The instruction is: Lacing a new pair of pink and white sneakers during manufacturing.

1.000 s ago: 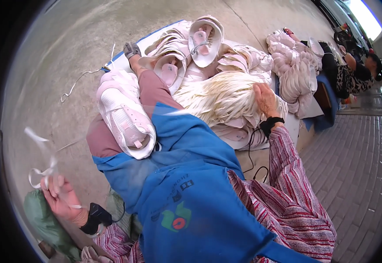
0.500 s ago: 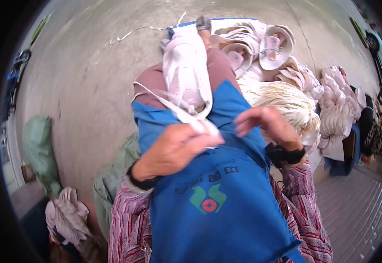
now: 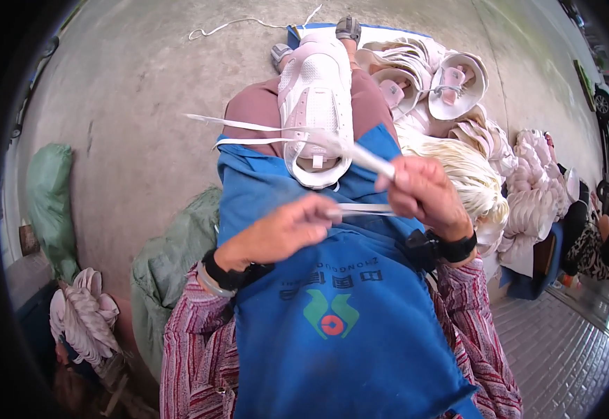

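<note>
A pale pink and white shoe (image 3: 316, 105) lies sole-down on my lap, over a blue apron (image 3: 332, 307). My left hand (image 3: 283, 230) pinches one end of a white lace (image 3: 360, 208) just below the shoe. My right hand (image 3: 423, 192) grips the same lace, whose other part (image 3: 262, 129) runs up and left across the shoe's opening. Both hands are close together in front of my chest, a little below the shoe's heel.
A pile of pink and white shoes (image 3: 423, 77) and a bundle of pale laces (image 3: 472, 174) lie to my right. More shoes (image 3: 535, 188) are stacked further right, near another person (image 3: 591, 237). Green sacks (image 3: 49, 202) and finished shoes (image 3: 84, 318) sit on my left on the concrete floor.
The view has swung back over my lap. My left hand came in from the far left with a lace, my right hand left the lace bundle, and both now hold the lace by the shoe.
</note>
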Tool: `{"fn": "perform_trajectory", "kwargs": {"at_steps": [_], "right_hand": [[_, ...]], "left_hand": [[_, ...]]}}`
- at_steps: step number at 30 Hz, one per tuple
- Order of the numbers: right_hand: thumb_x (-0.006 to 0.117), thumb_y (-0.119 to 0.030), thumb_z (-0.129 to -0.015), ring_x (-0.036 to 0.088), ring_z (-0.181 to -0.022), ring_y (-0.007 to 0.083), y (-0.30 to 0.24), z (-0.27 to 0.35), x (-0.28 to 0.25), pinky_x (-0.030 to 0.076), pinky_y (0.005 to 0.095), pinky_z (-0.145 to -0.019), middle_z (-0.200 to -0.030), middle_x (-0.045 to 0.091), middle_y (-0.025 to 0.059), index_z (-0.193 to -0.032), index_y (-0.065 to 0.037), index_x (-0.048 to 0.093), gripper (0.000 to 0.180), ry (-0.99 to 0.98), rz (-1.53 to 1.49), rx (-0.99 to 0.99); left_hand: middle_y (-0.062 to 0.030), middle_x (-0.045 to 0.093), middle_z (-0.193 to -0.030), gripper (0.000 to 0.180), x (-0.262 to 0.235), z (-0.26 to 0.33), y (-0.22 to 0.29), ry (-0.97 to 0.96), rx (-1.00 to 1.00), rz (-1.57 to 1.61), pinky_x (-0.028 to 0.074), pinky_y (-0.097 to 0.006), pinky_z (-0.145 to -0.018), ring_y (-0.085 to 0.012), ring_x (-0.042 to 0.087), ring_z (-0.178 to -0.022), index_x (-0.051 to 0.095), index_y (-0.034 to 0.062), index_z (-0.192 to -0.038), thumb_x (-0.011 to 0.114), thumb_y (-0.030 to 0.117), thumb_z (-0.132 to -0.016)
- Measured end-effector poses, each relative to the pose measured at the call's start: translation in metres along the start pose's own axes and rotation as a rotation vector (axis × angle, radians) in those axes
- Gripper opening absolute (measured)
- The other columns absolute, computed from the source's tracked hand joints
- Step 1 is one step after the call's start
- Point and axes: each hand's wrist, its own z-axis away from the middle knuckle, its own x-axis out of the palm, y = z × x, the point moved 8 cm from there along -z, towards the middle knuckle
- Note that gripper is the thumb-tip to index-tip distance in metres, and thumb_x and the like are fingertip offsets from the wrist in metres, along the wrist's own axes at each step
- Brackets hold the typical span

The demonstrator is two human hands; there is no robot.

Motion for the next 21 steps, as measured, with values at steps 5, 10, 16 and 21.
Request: {"fn": "perform_trajectory", "kwargs": {"at_steps": [5, 10, 16, 21], "right_hand": [[0.056, -0.019, -0.098, 0.045, -0.057, 0.0052, 0.024, 0.02, 0.015, 0.036, 0.0217, -0.052, -0.061, 0.049, -0.0036, -0.101, -0.003, 0.068, 0.02, -0.157, 0.5, 0.262], [0.055, -0.023, -0.097, 0.046, -0.056, 0.0061, 0.019, 0.036, -0.036, 0.037, 0.0226, -0.053, -0.059, 0.049, -0.0028, -0.095, -0.004, 0.069, 0.024, 0.083, 0.689, 0.3], [0.056, -0.021, -0.096, 0.044, -0.054, 0.0061, 0.028, 0.038, -0.063, 0.035, 0.0244, -0.05, -0.059, 0.049, -0.002, -0.093, -0.001, 0.07, 0.024, 0.082, 0.86, 0.338], [0.058, -0.019, -0.091, 0.053, -0.056, 0.0162, 0.023, 0.055, -0.089, 0.043, 0.0311, -0.055, -0.061, 0.056, 0.0067, -0.088, 0.001, 0.067, 0.022, 0.211, 1.009, 0.41]], "left_hand": [[-0.0165, 0.058, -0.127, 0.041, -0.049, -0.021, 0.025, 0.148, 0.306, 0.737, 0.041, -0.04, -0.104, -0.0275, 0.057, -0.117, 0.044, -0.0007, -0.134, 0.049, 0.018, -0.097], [-0.0019, 0.056, -0.083, 0.035, -0.119, 0.008, 0.017, 0.221, 0.537, 1.013, 0.046, -0.031, -0.073, -0.0126, 0.054, -0.071, 0.051, 0.0011, -0.121, 0.041, 0.029, -0.103], [0.0023, 0.045, -0.069, 0.029, -0.109, 0.019, 0.021, 0.564, 0.413, 0.722, 0.04, -0.027, -0.063, -0.0081, 0.041, -0.057, 0.054, 0.0045, -0.113, 0.038, 0.027, -0.104], [0.0017, 0.044, -0.066, 0.031, -0.101, 0.023, 0.029, 0.582, 0.451, 0.585, 0.039, -0.026, -0.055, -0.0077, 0.037, -0.052, 0.054, 0.0039, -0.111, 0.035, 0.028, -0.105]]}}
